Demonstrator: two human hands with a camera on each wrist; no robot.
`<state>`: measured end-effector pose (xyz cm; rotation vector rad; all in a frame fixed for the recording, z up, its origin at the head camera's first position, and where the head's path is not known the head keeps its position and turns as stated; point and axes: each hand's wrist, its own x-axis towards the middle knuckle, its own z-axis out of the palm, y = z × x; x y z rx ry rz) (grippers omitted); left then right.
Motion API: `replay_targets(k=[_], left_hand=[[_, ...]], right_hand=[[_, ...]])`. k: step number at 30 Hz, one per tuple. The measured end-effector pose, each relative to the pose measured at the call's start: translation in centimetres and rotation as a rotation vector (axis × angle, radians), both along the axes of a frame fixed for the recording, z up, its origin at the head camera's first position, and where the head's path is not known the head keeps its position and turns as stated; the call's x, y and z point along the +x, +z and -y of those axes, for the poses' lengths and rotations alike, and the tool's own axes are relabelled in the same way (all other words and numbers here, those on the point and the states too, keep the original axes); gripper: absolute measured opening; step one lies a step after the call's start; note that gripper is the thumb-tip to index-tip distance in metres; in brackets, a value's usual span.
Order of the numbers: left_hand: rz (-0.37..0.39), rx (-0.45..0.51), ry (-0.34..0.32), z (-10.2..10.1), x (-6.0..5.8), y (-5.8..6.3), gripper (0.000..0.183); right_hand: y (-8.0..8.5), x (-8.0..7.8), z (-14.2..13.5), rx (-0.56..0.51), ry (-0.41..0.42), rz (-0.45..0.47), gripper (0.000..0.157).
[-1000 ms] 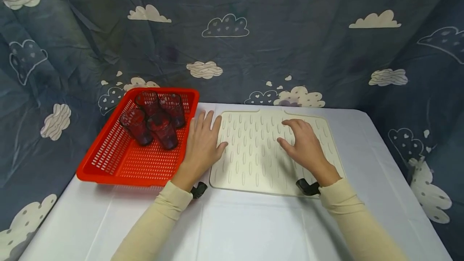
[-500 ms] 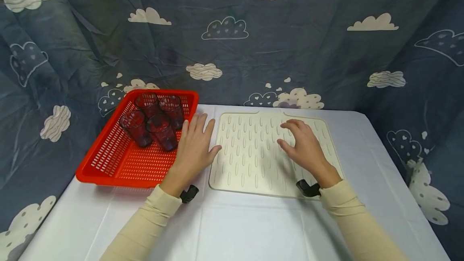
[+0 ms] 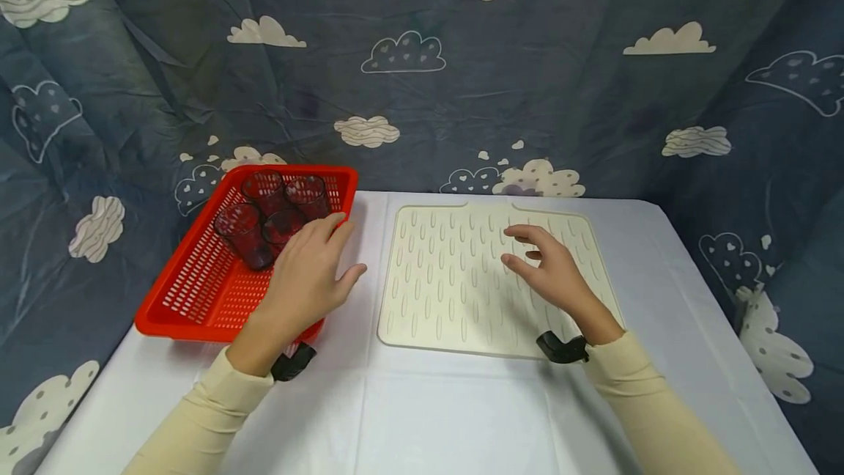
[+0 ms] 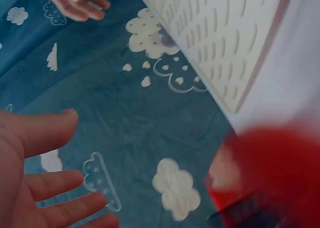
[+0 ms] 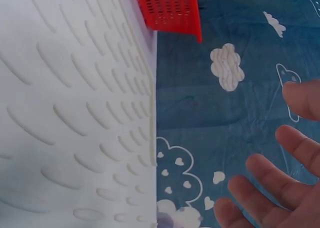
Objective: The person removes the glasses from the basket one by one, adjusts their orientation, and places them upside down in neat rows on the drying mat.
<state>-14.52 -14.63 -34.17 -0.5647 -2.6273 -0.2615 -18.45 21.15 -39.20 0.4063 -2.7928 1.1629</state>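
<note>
Several dark translucent drinking glasses (image 3: 242, 232) stand grouped in the back of a red perforated plastic basket (image 3: 174, 332). Over the basket's right side is my left hand (image 3: 305, 270), fingers extended, thumb apart, holding nothing; it partly hides the nearest glass. In the left wrist view the left hand (image 4: 55, 178) shows spread, straight fingers. My right hand (image 3: 547, 270) hovers above a cream ridged drying mat (image 3: 448, 277), its fingers loosely bent with nothing between them. The right wrist view has the right hand (image 5: 280, 188) with relaxed fingers above the mat (image 5: 75, 113).
A white cloth covers the table (image 3: 455, 416), with the mat right of the basket. Behind and at both sides hangs a dark blue curtain (image 3: 560, 94) printed with clouds. Black straps with camera mounts (image 3: 560, 347) sit at the wrists.
My left hand has moved left, from the gap between basket and mat to over the basket's right side. The right hand has hardly moved. The glasses stay where they were.
</note>
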Motion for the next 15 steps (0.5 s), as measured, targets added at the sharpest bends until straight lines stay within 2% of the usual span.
replay_targets(k=[4, 9, 13, 15], left_hand=[[0.042, 0.013, 0.004, 1.9, 0.1, 1.6, 0.06], [0.134, 0.027, 0.044, 4.3, -1.0, 3.5, 0.059], [0.213, 0.033, 0.064, 6.0, -2.0, 4.4, 0.061], [0.229, 0.017, 0.064, 6.7, -2.3, 4.6, 0.062]], right_hand=[[0.0, 0.2, -0.1, -0.03, 0.003, 0.044, 0.048], [0.1, 0.4, -0.3, -0.053, 0.007, 0.066, 0.049], [0.1, 0.5, -0.5, -0.07, 0.012, 0.08, 0.049], [0.0, 0.5, -0.6, -0.082, 0.014, 0.095, 0.049]])
